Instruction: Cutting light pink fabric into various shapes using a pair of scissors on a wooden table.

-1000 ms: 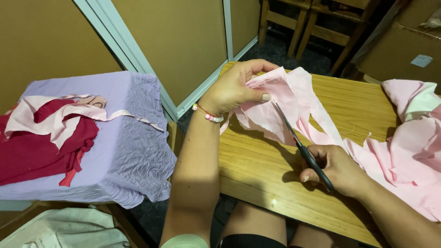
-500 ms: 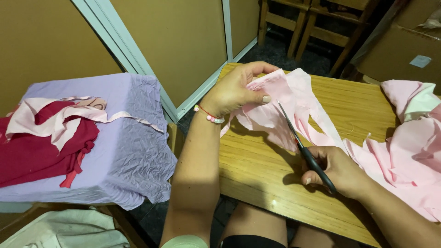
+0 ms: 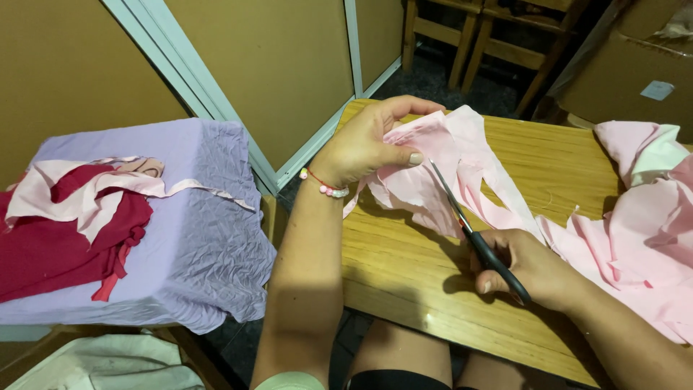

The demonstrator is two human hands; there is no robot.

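Left wrist: thin red cord bracelet [image 3: 323, 185], pink and white beads.
Arms: bare.
Top: pale green, possibly sleeveless.
Shorts: dark.

A small home sewing corner, by the look of it; pink cloth [image 3: 635, 238] lies heaped over a wooden counter [image 3: 404, 267], with scissors [image 3: 469, 227] at work on it; red and pale scraps [image 3: 65, 231] are piled on a stand draped in lilac cloth [image 3: 202, 238]; plain wooden chairs [image 3: 498, 43] and a cardboard box [image 3: 642, 72] stand behind.
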